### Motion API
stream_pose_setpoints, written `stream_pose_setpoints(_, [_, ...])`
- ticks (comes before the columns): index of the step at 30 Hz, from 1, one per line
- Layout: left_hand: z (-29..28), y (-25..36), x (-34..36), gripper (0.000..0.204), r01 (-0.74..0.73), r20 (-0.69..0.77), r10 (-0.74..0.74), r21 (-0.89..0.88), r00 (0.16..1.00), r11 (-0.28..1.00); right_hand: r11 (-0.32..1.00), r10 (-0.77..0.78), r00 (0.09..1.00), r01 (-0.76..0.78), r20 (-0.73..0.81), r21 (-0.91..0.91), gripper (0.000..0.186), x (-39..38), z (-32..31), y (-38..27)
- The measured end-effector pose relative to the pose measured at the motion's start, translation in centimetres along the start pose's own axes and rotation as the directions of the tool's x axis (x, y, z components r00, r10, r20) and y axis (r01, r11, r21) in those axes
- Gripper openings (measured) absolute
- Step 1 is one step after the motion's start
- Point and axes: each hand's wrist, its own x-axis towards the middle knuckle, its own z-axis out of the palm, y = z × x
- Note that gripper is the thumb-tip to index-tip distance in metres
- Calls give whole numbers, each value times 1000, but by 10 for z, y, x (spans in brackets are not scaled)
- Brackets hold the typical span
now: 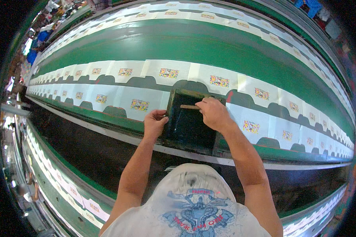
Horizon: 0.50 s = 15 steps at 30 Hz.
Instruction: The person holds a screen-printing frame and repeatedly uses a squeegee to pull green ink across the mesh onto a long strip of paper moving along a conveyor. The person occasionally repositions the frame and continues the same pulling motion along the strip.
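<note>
A dark rectangular printing screen frame (171,106) lies on the near row of white fabric pieces, directly in front of me. Its inner surface looks black and glossy. At its left edge, the fingers of my left hand (154,124) are closed on the rim. My right hand (214,113) grips the right end of a squeegee (189,107) with a thin brown top edge, held across the upper part of the screen. The squeegee's lower part blends into the dark surface. Whatever lies under the frame is hidden.
Long green tables (118,41) carry rows of white fabric pieces (124,65) with small colourful prints (140,104). Dark grey rounded tabs (115,112) sit between pieces. A pale rail (174,151) edges the table near me. Behind me, another table (63,175) holds more pieces.
</note>
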Motion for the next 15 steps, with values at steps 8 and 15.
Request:
stream_pose_setpoints(8, [-1,4,-2,35,-54,-55,74,297,996,953,996,-5,1000,3,-23,-86,50,-11,26,-7])
stream_pose_setpoints(15, [-2,-9,14,35,-51,58,34,307,998,950,976,-93,994,102,54,-194,55,-56,52,-27])
